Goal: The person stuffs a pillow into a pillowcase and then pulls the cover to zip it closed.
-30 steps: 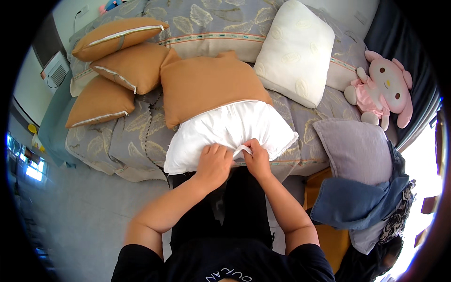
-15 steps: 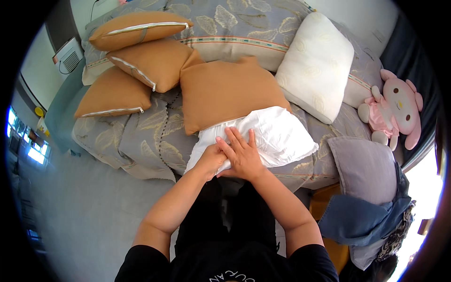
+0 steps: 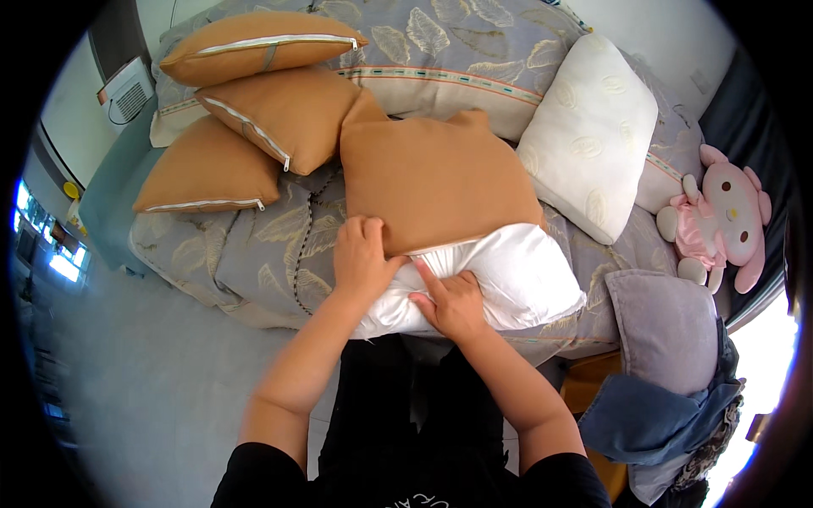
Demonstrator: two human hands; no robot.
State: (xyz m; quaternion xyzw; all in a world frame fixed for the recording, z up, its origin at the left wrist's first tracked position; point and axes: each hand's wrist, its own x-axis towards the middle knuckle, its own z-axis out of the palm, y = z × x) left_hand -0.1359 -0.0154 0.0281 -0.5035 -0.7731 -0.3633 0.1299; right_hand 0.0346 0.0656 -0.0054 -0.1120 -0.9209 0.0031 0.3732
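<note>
A brown cushion cover [image 3: 440, 178] lies on the sofa in front of me, its near edge open. Out of that opening bulges a white cushion insert [image 3: 533, 284], creased toward its left part. My left hand [image 3: 360, 254] is closed on the cover's near left corner, fingers curled over the fabric. Its thumb points in toward the opening. Against the insert rests my right hand [image 3: 456, 300], with the index finger stretched to the cover's edge, thumb apart and the other fingers bent. The right hand does not appear to grasp anything.
Brown zippered cushions [image 3: 284, 118] are piled at the left. A white pillow [image 3: 593, 140] and a pink plush toy [image 3: 724, 220] lie to the right. Near the right edge is a grey cushion [image 3: 665, 330] above a blue cloth [image 3: 656, 415]. A patterned cover [image 3: 254, 254] drapes the sofa.
My hands have come apart. The left moved up and left from the white insert onto the cover's corner; the right moved slightly right and down, its fingers now partly bent.
</note>
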